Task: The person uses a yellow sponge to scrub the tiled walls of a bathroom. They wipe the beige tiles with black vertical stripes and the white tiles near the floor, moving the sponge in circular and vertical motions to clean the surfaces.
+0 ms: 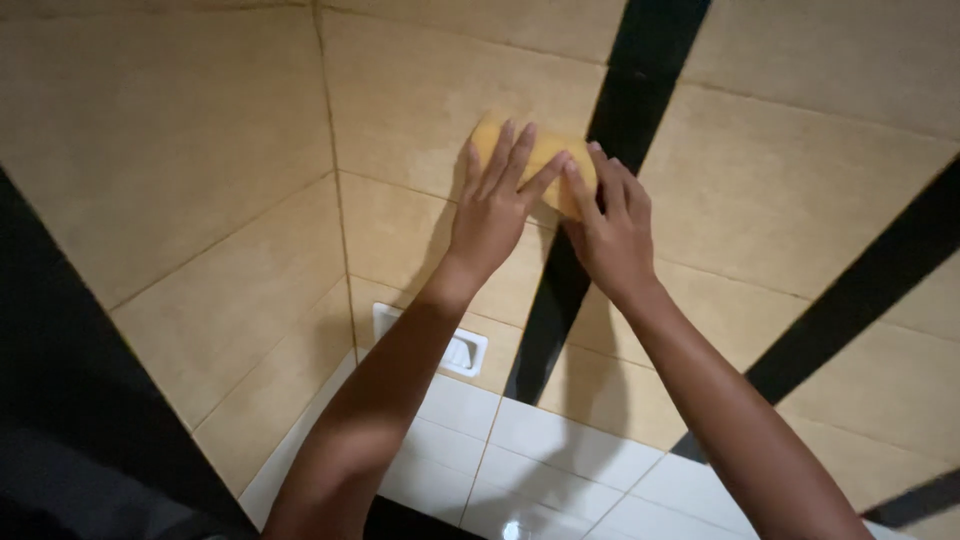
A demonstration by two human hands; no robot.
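A: Where is the sponge?

B: The yellow sponge [535, 160] lies flat against the beige tiled wall [420, 90], right at the edge of the black vertical stripe [640, 70] that runs down the tiles.

A: And the hands?

B: Both are on it. The left hand [495, 210] presses down with its fingers [515, 155] spread wide across the sponge's left half. The right hand [610, 225] covers the right end, fingers laid flat and close together, so that corner of the sponge is hidden. The two hands' fingertips touch near the middle.

A: What else is around?

B: Below, a white soap dish [445, 345] is set into the wall near the corner, partly behind the left forearm. Beneath it the tiles turn white and glossy [560, 460]. A second black stripe [860, 290] slants across the wall at the right. The left edge of the view is dark and I cannot tell what is there.
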